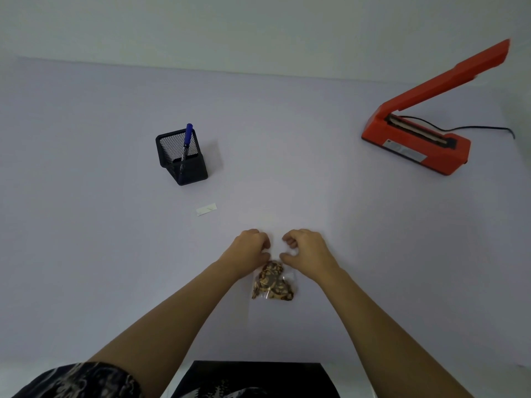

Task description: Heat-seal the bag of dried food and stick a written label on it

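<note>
The person wears a dark short sleeve with a pale swirling pattern on the left arm. Black clothing with pale print shows low between the bare forearms.

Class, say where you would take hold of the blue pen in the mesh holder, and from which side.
Probably pinch the blue pen by its top end, from above: only that end clears the rim of the mesh holder.

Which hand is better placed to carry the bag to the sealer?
Right, probably. The left hand and right hand both pinch the bag, but the open sealer stands on the right hand's side.
</note>
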